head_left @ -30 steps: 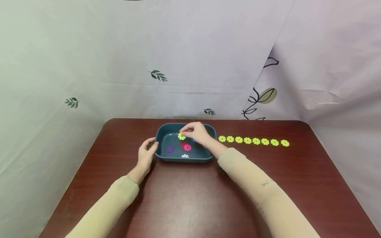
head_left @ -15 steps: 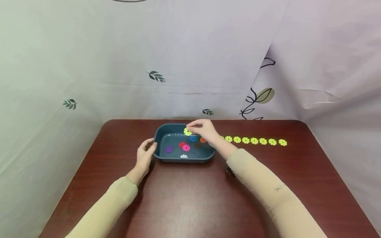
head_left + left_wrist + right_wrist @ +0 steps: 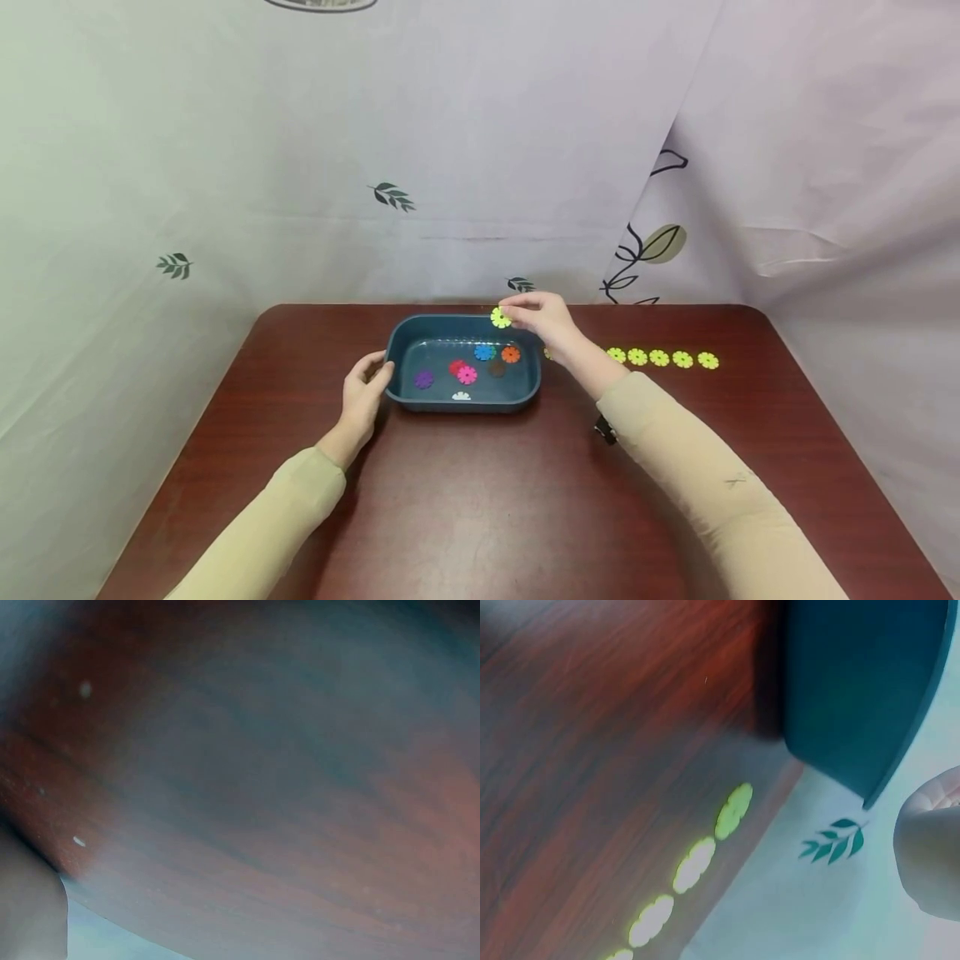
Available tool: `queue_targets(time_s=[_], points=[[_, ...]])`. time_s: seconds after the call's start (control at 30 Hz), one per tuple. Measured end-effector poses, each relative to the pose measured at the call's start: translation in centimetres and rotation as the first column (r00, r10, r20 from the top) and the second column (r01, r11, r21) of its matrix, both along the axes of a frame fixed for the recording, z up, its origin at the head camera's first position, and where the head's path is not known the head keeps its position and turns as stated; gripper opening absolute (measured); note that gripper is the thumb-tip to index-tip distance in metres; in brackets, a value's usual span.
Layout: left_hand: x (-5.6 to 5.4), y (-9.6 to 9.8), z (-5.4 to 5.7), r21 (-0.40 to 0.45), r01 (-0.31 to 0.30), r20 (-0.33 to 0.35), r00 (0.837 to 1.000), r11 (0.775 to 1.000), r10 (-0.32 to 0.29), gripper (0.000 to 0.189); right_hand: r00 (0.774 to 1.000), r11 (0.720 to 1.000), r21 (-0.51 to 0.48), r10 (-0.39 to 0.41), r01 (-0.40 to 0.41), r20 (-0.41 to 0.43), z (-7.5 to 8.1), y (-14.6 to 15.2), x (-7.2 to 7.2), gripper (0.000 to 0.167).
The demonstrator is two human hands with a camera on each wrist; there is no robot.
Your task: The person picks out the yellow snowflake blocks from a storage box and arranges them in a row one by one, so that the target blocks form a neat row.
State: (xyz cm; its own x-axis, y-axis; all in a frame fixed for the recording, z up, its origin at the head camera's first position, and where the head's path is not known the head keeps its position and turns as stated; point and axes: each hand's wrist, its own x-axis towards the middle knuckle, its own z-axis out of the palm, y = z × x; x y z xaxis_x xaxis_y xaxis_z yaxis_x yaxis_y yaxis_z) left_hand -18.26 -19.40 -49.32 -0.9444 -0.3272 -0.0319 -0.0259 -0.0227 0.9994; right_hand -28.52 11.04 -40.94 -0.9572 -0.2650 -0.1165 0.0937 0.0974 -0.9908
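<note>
My right hand [image 3: 551, 321] pinches a yellow-green flower-shaped disc [image 3: 500, 317] between thumb and fingers, over the far rim of a dark blue tray [image 3: 420, 403]. At the tray's left end, my left hand [image 3: 363, 392] grips the wall, thumb over the rim. Inside lie a purple disc [image 3: 423, 380], a pink disc [image 3: 467, 375], a blue disc [image 3: 484, 352], an orange disc [image 3: 511, 355], a white disc [image 3: 461, 396] and several others. Right of the tray, a row of yellow-green discs [image 3: 659, 357] lies flat, partly hidden by my right forearm; the right wrist view shows its near end.
The dark red wooden table [image 3: 480, 500] has a pale patterned cloth [image 3: 480, 150] hanging behind it. A small black object [image 3: 605, 429] shows beside my right sleeve. The left wrist view is mostly blurred.
My right hand has lifted the yellow-green disc from inside the tray and carried it right, to the far rim. The left hand keeps its hold on the tray.
</note>
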Motion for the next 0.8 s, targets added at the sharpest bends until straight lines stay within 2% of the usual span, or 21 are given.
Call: queue_targets(time_s=[0.3, 0.63, 0.8], points=[[-0.2, -0.1, -0.3, -0.008, 0.001, -0.002, 1.0, 1.0, -0.001, 0.036, 1.0, 1.0, -0.009, -0.024, 0.024, -0.004, 0.6, 2.7, -0.5, 0.036], [-0.2, 0.0, -0.2, -0.027, -0.005, -0.032, 0.999, 1.0, 0.004, 0.034, 0.994, 0.992, -0.055, -0.109, 0.11, 0.018, 0.8, 6.7, -1.4, 0.043], [-0.1, 0.1, -0.1, -0.034, -0.002, -0.025, 1.0, 0.999, 0.001, 0.035, 0.988, 0.985, -0.088, -0.147, 0.149, 0.039, 0.8, 8.7, -1.8, 0.045]])
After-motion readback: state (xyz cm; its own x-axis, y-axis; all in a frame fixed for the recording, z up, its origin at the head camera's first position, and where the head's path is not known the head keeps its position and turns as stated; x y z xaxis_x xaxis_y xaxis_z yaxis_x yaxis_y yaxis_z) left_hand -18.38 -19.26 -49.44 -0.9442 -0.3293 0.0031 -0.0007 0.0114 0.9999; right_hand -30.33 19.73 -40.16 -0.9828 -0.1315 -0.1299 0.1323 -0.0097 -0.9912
